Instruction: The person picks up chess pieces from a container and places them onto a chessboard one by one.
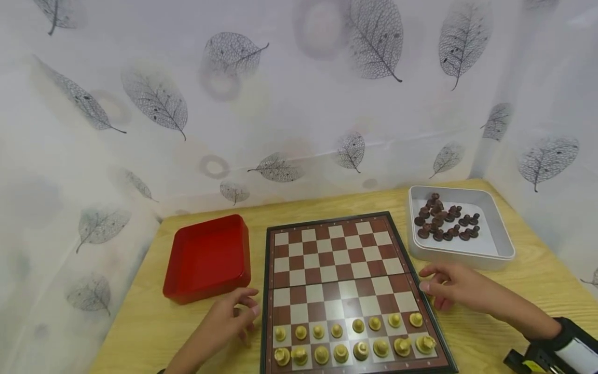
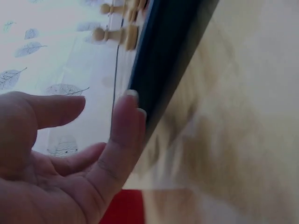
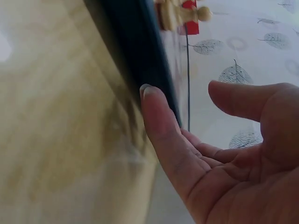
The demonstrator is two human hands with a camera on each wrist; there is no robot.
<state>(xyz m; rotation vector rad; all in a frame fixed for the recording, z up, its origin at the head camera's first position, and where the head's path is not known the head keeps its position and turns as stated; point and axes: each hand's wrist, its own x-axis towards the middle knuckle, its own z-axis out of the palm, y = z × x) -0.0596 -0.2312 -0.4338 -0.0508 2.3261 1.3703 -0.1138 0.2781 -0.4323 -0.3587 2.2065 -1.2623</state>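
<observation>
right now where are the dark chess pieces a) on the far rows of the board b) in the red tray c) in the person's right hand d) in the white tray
d: the dark pieces lie heaped in the white tray right of the chessboard, whose far rows are bare; the red tray holds none.

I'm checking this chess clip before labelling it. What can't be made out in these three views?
- Head view: the dark pieces in the white tray are too small to tell apart by type.
- Head view: the chessboard is cut off at its near corner by the bottom edge.
- Left wrist view: whether the left hand presses the board's rim or only lies beside it; blurred.
- Right wrist view: the same for the right hand.
</observation>
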